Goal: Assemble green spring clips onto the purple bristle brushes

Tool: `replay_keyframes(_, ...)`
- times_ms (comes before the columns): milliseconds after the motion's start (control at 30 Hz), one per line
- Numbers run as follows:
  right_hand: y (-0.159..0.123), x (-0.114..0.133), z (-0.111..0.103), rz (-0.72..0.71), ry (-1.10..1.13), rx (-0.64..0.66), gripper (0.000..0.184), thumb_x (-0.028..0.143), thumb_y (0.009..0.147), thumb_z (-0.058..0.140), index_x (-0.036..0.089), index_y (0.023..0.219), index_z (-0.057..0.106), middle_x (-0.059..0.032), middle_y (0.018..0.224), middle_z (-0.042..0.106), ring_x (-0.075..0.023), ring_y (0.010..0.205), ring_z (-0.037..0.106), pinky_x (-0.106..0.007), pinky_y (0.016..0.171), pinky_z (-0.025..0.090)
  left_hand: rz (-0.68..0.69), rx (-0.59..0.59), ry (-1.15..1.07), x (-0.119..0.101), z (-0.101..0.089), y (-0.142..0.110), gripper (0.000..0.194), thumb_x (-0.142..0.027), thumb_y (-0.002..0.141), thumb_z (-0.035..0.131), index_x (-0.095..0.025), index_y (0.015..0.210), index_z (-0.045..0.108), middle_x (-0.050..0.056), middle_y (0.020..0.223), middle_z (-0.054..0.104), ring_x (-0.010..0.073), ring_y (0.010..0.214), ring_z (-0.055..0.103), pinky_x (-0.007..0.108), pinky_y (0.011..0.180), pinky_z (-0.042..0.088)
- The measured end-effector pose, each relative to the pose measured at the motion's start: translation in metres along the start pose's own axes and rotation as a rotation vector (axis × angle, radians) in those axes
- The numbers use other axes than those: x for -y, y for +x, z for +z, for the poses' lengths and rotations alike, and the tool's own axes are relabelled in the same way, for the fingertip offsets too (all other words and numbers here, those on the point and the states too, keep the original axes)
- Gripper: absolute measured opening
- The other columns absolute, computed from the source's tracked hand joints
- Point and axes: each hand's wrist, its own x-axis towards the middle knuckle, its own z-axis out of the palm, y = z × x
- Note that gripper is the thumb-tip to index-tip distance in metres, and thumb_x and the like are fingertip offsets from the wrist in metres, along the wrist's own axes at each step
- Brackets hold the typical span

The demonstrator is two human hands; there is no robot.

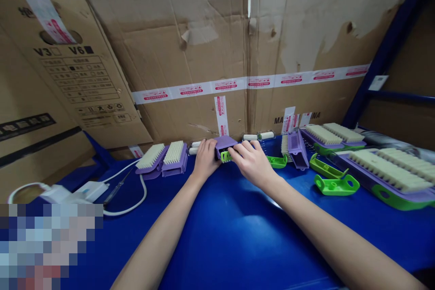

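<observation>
My left hand [205, 161] is closed around the left side of a purple brush body [224, 142], whose open end faces me. My right hand [252, 161] pinches at that opening, where a green plastic part [224, 157] shows inside. How far in the green part sits is hidden by my fingers. Just right of my right hand lies a green curved cover [278, 162]. Further right, a purple brush body with cream bristles [297, 148] rests on its side. To the left of my left hand are two purple brushes, bristles up [174, 154] [151, 156].
On the right lie two more green covers [336, 186] [326, 167] and several purple-and-green brushes [390, 172]. A white power strip [90, 191] with a cable and a screwdriver [117, 186] lie left on the blue table [217, 235]. Cardboard [190, 54] walls the back.
</observation>
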Motion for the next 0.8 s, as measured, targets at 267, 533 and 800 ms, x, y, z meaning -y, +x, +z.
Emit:
replay_keyframes(267,0.0002,0.0000,-0.0006,0.012,0.034,0.051,0.028,0.009,0.083,0.045,0.014,0.107,0.059,-0.0107,0.093,0.059,-0.0227,0.084,0.044,-0.037,0.074,0.027,-0.015,0.015,-0.008,0.0009,0.0011,-0.0007,0.050,-0.013,0.064,0.059,-0.017,0.110,0.042,0.011,0.108,0.057,0.0272,0.105,0.054,0.047,0.101,0.036)
replay_keyframes(533,0.0013,0.0022,-0.0023,0.003,0.027,0.069,0.031,0.008,0.082,0.043,0.013,0.109,0.057,-0.0123,0.097,0.059,-0.0242,0.086,0.045,-0.040,0.076,0.028,-0.040,0.010,-0.026,0.0004,0.0020,-0.0012,0.049,-0.012,0.064,0.058,-0.018,0.110,0.042,0.011,0.108,0.057,0.0276,0.105,0.054,0.048,0.100,0.037)
replay_keyframes(800,0.0017,0.0077,-0.0026,-0.019,0.041,0.050,0.030,0.011,0.087,0.039,0.013,0.111,0.057,-0.0117,0.096,0.060,-0.0236,0.088,0.045,-0.043,0.086,0.028,-0.039,0.006,-0.042,0.0008,0.0006,-0.0012,0.048,-0.013,0.066,0.058,-0.016,0.110,0.041,0.012,0.108,0.057,0.0272,0.104,0.054,0.047,0.098,0.039)
